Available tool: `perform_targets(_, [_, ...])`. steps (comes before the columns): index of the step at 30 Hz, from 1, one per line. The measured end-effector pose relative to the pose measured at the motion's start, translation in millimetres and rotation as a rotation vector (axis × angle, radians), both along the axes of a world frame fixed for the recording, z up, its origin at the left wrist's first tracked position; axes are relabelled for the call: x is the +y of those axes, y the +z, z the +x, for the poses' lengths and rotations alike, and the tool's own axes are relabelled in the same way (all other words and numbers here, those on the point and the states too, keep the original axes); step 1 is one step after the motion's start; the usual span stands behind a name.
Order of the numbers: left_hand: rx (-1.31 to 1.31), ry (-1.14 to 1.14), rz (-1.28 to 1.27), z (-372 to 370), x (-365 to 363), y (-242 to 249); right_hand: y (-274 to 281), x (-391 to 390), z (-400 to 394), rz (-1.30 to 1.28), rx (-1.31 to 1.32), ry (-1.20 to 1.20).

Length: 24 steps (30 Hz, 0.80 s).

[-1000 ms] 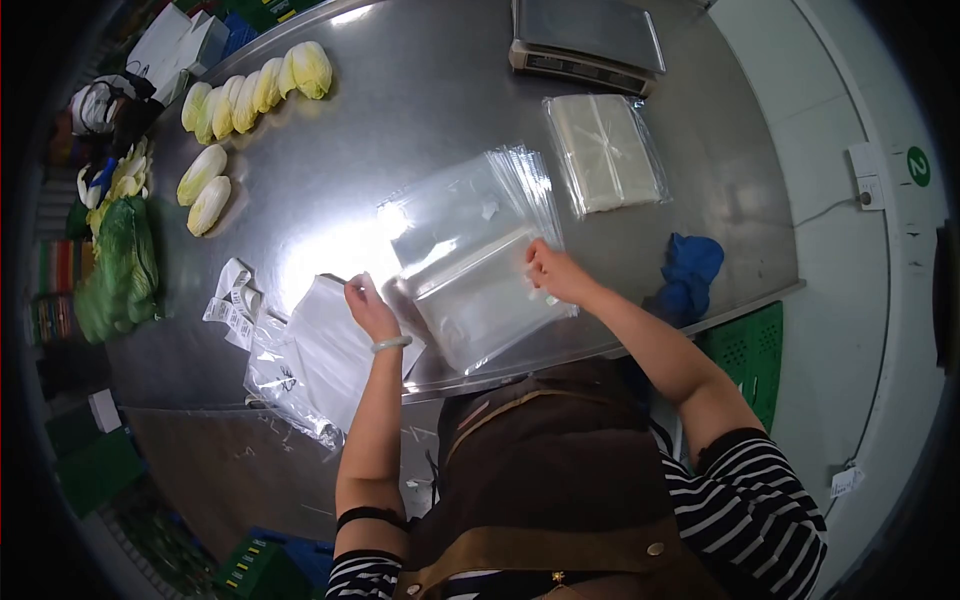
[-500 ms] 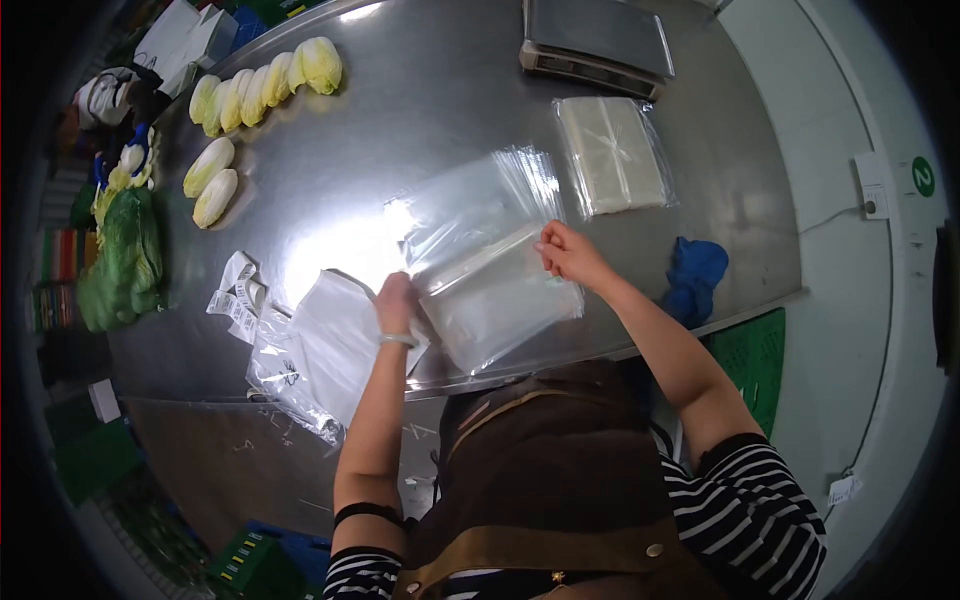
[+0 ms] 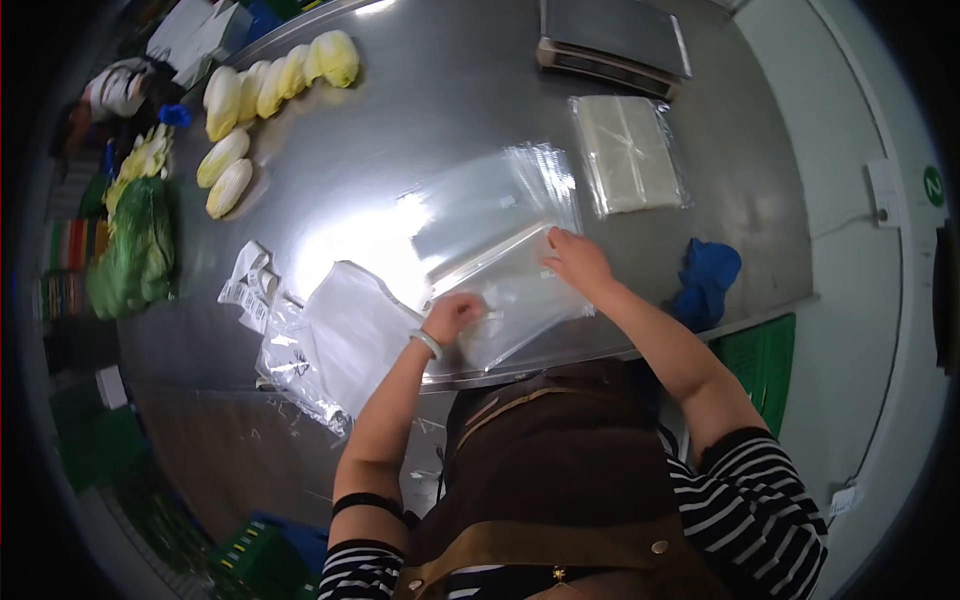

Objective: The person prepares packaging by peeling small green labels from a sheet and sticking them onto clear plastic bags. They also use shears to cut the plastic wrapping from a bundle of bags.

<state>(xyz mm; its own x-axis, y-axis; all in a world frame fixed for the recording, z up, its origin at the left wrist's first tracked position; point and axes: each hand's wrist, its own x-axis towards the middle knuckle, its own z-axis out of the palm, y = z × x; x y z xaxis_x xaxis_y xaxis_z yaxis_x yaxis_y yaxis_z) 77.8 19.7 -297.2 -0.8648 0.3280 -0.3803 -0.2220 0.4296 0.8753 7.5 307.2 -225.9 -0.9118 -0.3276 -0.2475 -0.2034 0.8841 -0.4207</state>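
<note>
Head camera: We see our left hand (image 3: 455,316) shifted in from beside the white sheet (image 3: 355,320) to the near part of the clear plastic bags (image 3: 465,235), which puts both our hands over the same film. The bags lie fanned and overlapping on the metal table (image 3: 430,100), some between our 2 hands and the rest stretching beyond them, away from the apron (image 3: 560,440). Our left hand, ringed at the wrist by a pale bracelet (image 3: 427,343), has curled, blurred fingers; we cannot tell whether they grip plastic. Our right hand (image 3: 582,265) is partly open at the right side of the bags, thumb and forefinger bent near the film; whether these 2 pinch it, we cannot tell. Beyond that hand lies a tied, wrapped pack (image 3: 625,180), with a scale (image 3: 612,35) farther up; a crumpled blue item (image 3: 708,285) sits to its right. Left of the white sheet is a printed strip (image 3: 250,283). At far left, 2 pale cabbages (image 3: 229,189) lie near a row of others (image 3: 270,90).
</note>
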Motion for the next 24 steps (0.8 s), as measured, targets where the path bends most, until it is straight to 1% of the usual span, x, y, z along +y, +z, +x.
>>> perform_targets(2, [-0.132, 0.335, 0.073, -18, -17, 11, 8, -2, 9, 0.046, 0.277, 0.168])
perform_targets(3, [-0.076, 0.606, 0.194, -28, -31, 22, 9, -4, 17, 0.067, 0.415, 0.242])
perform_targets(4, [-0.016, 0.872, 0.316, -38, -48, 31, 6, -10, 25, 0.08, 0.444, 0.388])
perform_targets(6, [0.437, 1.139, -0.022, -55, -85, 18, -4, -24, 42, 0.111, 0.511, 0.672])
perform_targets(9, [0.525, 0.929, -0.804, -51, -97, 19, -30, -39, 63, 0.196, 0.346, 0.589])
perform_targets(12, [0.084, 0.746, -0.866, -38, -119, -18, -26, -54, 60, 0.335, 0.199, 0.373])
perform_targets(13, [-0.018, 0.826, -0.651, -39, -126, -19, -24, -56, 58, 0.282, 0.139, 0.333])
perform_targets(14, [0.002, 0.914, -0.398, -37, -128, -23, -21, -57, 55, 0.231, 0.08, 0.291])
perform_targets(15, [0.022, 0.991, -0.144, -33, -120, -2, -18, -60, 52, 0.177, 0.022, 0.252])
perform_targets(16, [0.044, 1.059, 0.114, -29, -107, 23, -12, -67, 48, -0.03, -0.023, 0.228])
perform_targets(17, [0.028, 1.121, 0.222, -24, -91, 51, -2, -78, 46, -0.237, -0.07, 0.205])
perform_targets(18, [0.053, 1.126, 0.306, -17, -76, 77, 9, -90, 44, -0.444, -0.118, 0.178])
perform_targets(19, [0.076, 1.127, 0.391, -9, -62, 100, 26, -105, 46, -0.528, -0.102, 0.15])
perform_targets(21, [0.113, 1.112, 0.565, 6, -36, 129, 59, -135, 47, -0.699, -0.054, 0.108])
perform_targets(22, [0.14, 1.1, 0.647, 12, -29, 138, 65, -140, 47, -0.704, -0.14, 0.062])
perform_targets(24, [0.142, 1.099, 0.674, 25, -25, 147, 74, -152, 46, -0.731, -0.298, 0.015])
